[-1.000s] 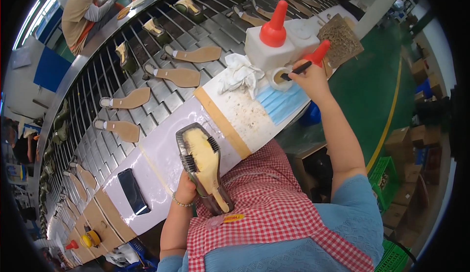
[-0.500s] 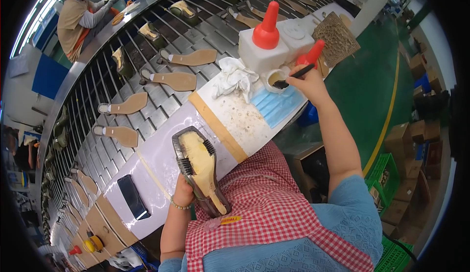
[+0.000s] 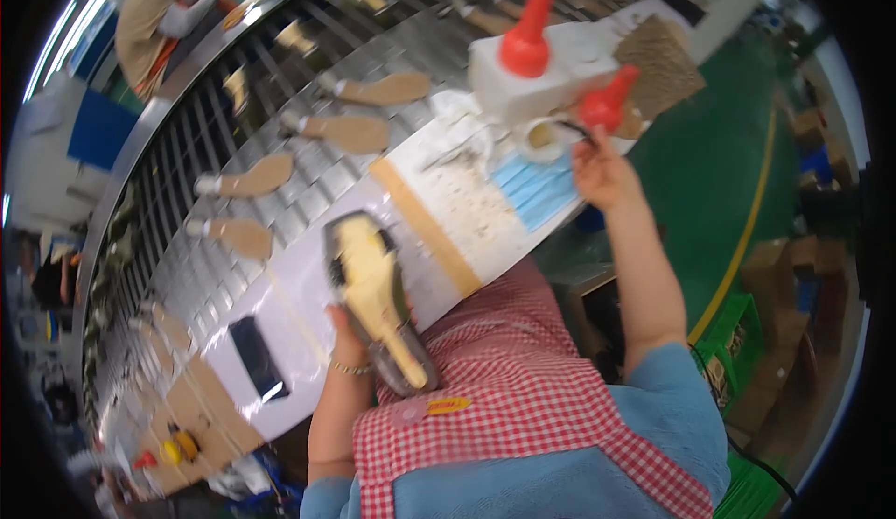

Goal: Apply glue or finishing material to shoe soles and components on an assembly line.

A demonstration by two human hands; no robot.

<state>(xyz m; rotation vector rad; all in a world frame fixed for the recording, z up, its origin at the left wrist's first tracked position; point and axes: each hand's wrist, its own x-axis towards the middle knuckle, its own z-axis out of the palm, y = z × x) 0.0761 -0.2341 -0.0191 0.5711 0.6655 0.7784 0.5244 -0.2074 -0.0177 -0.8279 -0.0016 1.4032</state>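
My left hand (image 3: 349,340) is closed round a lasted shoe (image 3: 371,276), a dark upper on its last, held underside up over the table's near edge. Its bottom is pale yellow, with dark pleated edges at the wide end. My right hand (image 3: 603,175) pinches a black-handled brush (image 3: 584,133) at the rim of a small white jar (image 3: 541,142). Motion blur hides where the brush tip is. Behind the jar stand a white bottle with a red cone cap (image 3: 525,43) and another red cone nozzle (image 3: 609,99). A crumpled white cloth (image 3: 459,132) lies beside the jar.
A blue face mask (image 3: 534,190) lies below the jar. Several tan soles (image 3: 345,133) rest on the metal slat conveyor (image 3: 252,136). A black phone (image 3: 259,358) lies on the table (image 3: 303,323). A rough brown slab (image 3: 661,63) sits far right. A co-worker (image 3: 149,34) is across the conveyor.
My right hand has shifted right and toward me relative to the jar, drawing the brush back with it. My left hand has raised the shoe a little and turned it slightly.
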